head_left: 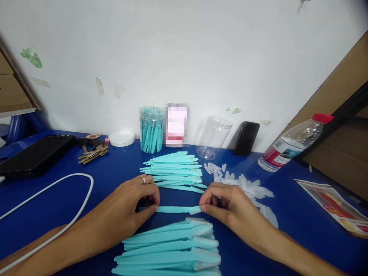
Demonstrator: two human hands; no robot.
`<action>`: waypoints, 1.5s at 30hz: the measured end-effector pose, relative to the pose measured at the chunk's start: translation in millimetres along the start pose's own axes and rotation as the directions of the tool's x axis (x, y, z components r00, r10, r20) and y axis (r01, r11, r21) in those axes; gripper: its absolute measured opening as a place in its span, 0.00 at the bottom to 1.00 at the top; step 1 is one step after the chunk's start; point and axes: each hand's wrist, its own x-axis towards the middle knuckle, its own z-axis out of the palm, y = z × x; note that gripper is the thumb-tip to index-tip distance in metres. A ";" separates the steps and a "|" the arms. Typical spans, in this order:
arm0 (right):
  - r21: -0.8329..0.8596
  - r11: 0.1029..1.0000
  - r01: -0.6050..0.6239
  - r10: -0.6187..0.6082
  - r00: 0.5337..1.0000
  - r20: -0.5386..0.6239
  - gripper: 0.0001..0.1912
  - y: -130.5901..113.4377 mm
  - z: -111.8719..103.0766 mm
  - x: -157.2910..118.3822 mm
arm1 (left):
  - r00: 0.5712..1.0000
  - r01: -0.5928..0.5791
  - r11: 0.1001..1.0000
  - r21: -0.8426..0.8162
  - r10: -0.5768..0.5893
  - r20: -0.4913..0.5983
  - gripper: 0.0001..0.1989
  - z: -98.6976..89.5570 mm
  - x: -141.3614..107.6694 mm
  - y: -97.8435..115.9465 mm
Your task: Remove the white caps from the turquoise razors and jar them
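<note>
A turquoise eyebrow razor (175,209) lies level between my two hands, above the blue table. My left hand (140,199), with a ring on one finger, pinches its handle end. At the other end, the fingertips of my right hand (221,203) close on the blade end and hide its tip. Just beyond is a stack of similar razors (175,168) with slim ends. Nearer to me lies a second stack of razors (172,249), with clear caps over their right ends. Loose translucent caps (247,186) are scattered beyond my right hand.
Along the wall stand a jar full of razors (151,130), a blurred upright screen (177,125), a clear jar (214,138), a black phone (246,138) and a tilted water bottle (293,145). Leftward are a white lid (121,138), keys (93,153), a power bank (37,155) and a white cable (86,191).
</note>
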 end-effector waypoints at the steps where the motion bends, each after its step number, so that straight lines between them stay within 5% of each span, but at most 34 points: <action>1: -0.017 1.000 0.008 -0.008 1.000 0.005 0.07 0.8 0.1 0.5 | 1.000 0.002 1.000 -0.001 -0.002 -0.006 0.08 0.2 0.0 -0.2; 14: -0.136 0.990 0.024 -0.017 0.999 0.051 0.07 2.6 -3.8 2.8 | 1.000 -0.007 1.000 0.001 0.007 -0.019 0.08 0.5 -0.1 -0.5; 25: -0.285 0.946 0.152 -0.136 0.988 0.076 0.11 5.8 -3.2 -0.6 | 1.000 -0.024 1.000 -0.002 0.024 -0.008 0.07 -0.3 0.6 -4.2; 45: -0.083 0.994 0.068 -0.061 0.995 0.083 0.10 -2.0 -6.5 -0.4 | 0.999 -0.015 0.997 -0.071 0.018 0.049 0.19 -3.7 -2.0 13.8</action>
